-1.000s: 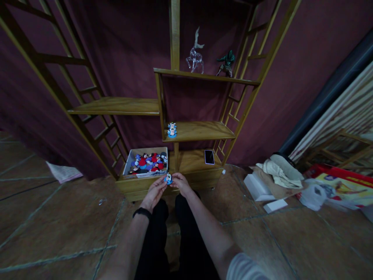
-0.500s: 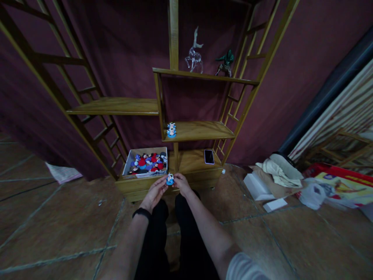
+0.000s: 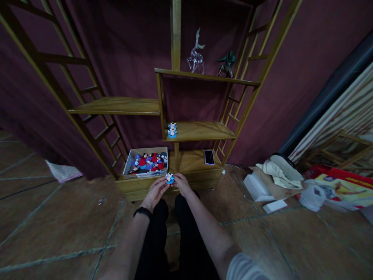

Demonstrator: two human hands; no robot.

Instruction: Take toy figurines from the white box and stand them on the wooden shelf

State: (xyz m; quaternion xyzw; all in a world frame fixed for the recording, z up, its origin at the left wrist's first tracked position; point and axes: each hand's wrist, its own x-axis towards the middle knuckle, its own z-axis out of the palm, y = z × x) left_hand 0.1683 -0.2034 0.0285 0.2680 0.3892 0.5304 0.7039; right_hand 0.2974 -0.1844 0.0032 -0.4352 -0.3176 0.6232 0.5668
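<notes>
Between my fingertips is a small figurine (image 3: pixel 169 178) in blue, white and pink on a round blue base, held upright. My left hand (image 3: pixel 155 192) grips it from the left side, its fingers closed on the base. From the right, my right hand (image 3: pixel 183 184) pinches the same figurine. Just behind my left hand, a white open box (image 3: pixel 126 168) full of red, purple and blue figurines stands on the low cabinet top. Similar blue-based figurines (image 3: pixel 172 130) stand in a row at the left end of the middle shelf (image 3: pixel 201 131).
A phone (image 3: pixel 209 157) lies on the cabinet top to the right. The upper shelf (image 3: pixel 208 76) bears a clear glass deer (image 3: pixel 196 58) and a dark green figure (image 3: pixel 227 63). On the floor at right are a white box (image 3: pixel 257 187), cloth (image 3: pixel 279 171) and a plastic bag (image 3: pixel 312 195).
Both hands still hold the figurine at nearly the same spot; it has turned slightly. The view has shifted a little.
</notes>
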